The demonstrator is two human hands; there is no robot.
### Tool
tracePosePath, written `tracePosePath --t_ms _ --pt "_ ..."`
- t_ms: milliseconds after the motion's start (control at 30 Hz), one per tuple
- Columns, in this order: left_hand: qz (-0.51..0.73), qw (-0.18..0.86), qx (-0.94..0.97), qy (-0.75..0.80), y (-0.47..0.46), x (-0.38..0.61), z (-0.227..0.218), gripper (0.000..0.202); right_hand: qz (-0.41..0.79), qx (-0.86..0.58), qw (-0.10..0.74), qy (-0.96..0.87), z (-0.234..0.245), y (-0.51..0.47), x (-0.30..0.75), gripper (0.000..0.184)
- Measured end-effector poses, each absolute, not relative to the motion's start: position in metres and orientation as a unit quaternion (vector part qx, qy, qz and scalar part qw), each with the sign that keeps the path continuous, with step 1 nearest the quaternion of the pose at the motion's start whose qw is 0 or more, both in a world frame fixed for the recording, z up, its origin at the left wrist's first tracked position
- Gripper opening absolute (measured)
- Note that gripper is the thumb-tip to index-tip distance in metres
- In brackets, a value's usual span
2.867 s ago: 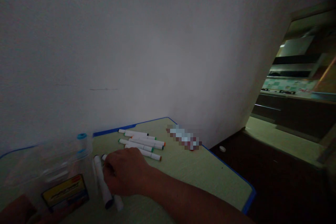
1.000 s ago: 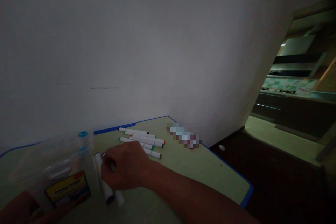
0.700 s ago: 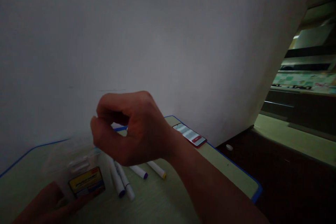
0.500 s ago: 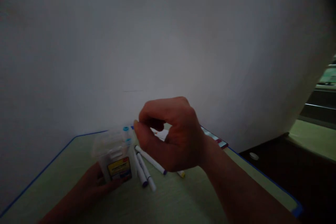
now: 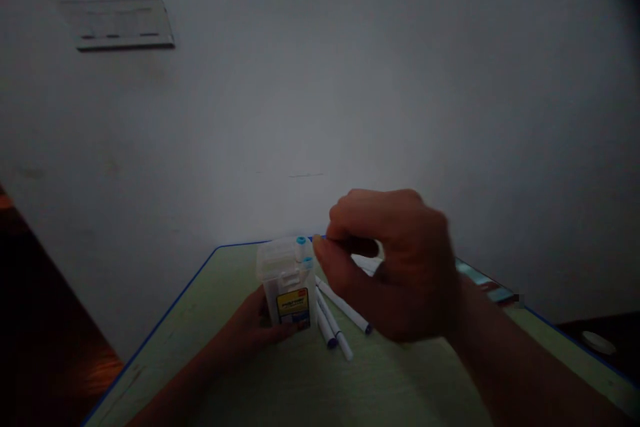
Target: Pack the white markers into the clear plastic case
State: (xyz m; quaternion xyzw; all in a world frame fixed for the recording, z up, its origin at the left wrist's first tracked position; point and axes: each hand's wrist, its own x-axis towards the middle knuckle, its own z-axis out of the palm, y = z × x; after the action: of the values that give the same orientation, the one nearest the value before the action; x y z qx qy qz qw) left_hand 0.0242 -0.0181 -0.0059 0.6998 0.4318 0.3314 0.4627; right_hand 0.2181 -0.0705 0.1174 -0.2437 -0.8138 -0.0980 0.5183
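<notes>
My left hand (image 5: pixel 249 331) grips the base of a clear plastic marker box (image 5: pixel 286 278) with a yellow label, standing upright on the green table (image 5: pixel 260 387). A blue-capped marker (image 5: pixel 301 246) sticks up from the box's right corner. Raised just right of the box top is my right hand (image 5: pixel 397 267), its fingers curled into a pinch with the tips close to that blue cap. What the pinch holds, if anything, is hidden. Three white markers (image 5: pixel 334 321) lie on the table beside the box, under my right hand.
A phone (image 5: pixel 484 280) lies near the table's far right edge, partly behind my wrist. The table has a blue rim and stands against a white wall with a grey wall plate (image 5: pixel 120 23). Dark floor lies left and right, where a small white disc (image 5: pixel 597 341) rests.
My right hand lifted off the markers on the table and rose in a pinch toward the box top. The view swung left, so the doorway left the frame.
</notes>
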Motion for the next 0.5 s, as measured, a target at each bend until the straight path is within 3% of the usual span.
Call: tracePosePath --t_ms 133,333,500 --pt "0.327 0.479 0.704 0.41 -0.014 0.024 -0.015 0.05 -0.035 -0.322 0.459 -0.827 0.07 -0.019 0.208 0.028" --pt "0.329 0.456 0.71 0.423 -0.011 0.021 -0.018 0.052 0.019 -0.43 0.469 -0.772 0.0 0.022 0.233 0.035" --pt "0.308 0.433 0.718 0.45 -0.011 0.017 -0.018 0.047 -0.026 -0.486 0.343 -0.804 -0.016 0.021 0.25 0.028"
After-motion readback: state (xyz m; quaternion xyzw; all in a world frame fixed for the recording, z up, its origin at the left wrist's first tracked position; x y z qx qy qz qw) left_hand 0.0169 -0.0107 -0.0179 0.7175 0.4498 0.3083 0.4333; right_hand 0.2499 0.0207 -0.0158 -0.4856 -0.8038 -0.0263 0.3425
